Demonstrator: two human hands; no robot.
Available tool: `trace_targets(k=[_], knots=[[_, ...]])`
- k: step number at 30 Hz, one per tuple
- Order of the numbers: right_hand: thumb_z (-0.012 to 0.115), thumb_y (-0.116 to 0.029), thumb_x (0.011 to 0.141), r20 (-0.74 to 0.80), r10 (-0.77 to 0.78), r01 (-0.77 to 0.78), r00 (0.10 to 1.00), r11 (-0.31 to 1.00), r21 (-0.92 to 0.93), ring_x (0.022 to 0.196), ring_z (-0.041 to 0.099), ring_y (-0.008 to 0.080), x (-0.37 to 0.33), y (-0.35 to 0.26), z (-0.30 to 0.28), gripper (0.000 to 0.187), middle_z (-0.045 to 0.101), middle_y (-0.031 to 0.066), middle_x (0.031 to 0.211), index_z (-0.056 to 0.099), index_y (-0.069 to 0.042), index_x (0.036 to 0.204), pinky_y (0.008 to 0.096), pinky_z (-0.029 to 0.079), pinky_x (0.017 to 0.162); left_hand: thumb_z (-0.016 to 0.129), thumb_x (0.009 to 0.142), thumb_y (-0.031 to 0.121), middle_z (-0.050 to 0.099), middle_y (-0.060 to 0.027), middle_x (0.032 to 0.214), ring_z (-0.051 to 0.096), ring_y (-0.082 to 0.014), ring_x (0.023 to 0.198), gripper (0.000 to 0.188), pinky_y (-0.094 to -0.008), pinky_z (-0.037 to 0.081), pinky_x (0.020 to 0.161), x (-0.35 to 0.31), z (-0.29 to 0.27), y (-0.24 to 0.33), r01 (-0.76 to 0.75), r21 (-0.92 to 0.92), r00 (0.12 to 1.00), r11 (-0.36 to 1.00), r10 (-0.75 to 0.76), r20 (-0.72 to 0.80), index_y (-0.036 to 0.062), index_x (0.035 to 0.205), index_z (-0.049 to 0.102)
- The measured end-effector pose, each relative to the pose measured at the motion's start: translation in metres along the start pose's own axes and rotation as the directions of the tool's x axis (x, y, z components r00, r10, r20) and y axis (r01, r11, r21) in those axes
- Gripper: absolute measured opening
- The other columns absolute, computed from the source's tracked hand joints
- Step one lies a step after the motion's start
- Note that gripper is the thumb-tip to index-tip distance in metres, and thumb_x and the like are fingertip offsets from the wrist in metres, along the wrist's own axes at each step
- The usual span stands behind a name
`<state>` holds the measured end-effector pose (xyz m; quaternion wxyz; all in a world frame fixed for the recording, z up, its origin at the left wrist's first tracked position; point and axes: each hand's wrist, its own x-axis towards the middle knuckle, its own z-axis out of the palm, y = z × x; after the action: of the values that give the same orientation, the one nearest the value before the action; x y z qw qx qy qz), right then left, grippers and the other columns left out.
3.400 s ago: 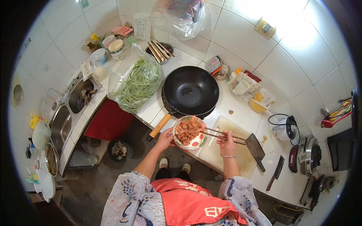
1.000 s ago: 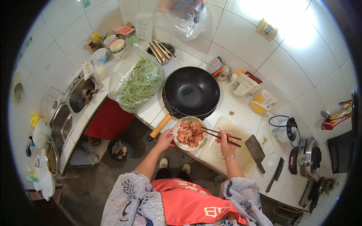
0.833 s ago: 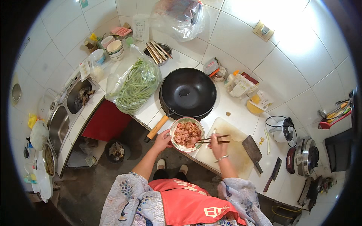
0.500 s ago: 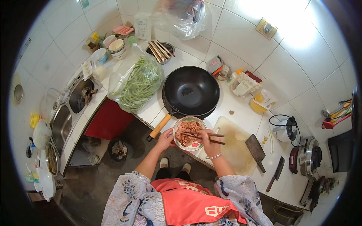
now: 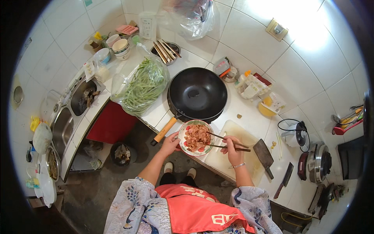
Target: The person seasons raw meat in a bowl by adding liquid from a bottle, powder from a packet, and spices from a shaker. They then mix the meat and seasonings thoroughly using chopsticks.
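My left hand grips the rim of a patterned bowl at its left side. Inside the bowl lies sliced raw meat, pinkish and piled up. A pair of dark chopsticks is held in my right hand, over the cutting board, with their tips spread apart at the right side of the meat. Just beyond the bowl sits a black wok with a wooden handle pointing toward me; a little dark patch shows at its bottom.
A pale cutting board lies right of the bowl, with a cleaver on its right edge. Another knife rests farther right. Left of the wok is a plastic bag of green beans. A sink is at far left, a rice cooker at far right.
My right hand has moved right, drawing the chopsticks back from across the meat, and their tips have spread apart. My left hand and the bowl stay nearly in place.
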<state>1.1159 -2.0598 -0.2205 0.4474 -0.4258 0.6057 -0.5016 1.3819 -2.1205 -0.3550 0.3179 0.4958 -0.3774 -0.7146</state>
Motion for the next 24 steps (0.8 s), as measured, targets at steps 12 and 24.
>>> trace_targets(k=[12,24], knots=[[0.046,-0.024,0.089,-0.148,0.410,-0.317,0.900,0.847,0.426,0.045,0.057,0.0189,0.024,0.102,0.019,0.026,0.056,0.0105,0.064,0.052,0.001,0.081,0.0268,0.049,0.039,0.048,0.085,0.010,0.059,-0.0020,0.076,0.058,-0.0092,0.059,0.042,-0.0249,0.049,0.048,-0.003,0.002,0.004,0.028,0.006,1.000,1.000,-0.028,-0.014,0.0116,0.127,0.041],[0.043,-0.030,0.091,-0.051,0.323,-0.204,0.945,0.704,0.680,0.051,0.055,0.0168,0.017,0.036,-0.011,0.029,0.057,0.0084,0.065,0.054,-0.005,0.081,0.0268,0.046,0.047,0.048,0.085,0.011,0.059,-0.0018,0.075,0.058,-0.0094,0.059,0.043,-0.0246,0.050,0.049,0.003,-0.004,-0.002,0.001,0.018,1.000,1.000,-0.001,0.018,0.0108,0.127,0.041]])
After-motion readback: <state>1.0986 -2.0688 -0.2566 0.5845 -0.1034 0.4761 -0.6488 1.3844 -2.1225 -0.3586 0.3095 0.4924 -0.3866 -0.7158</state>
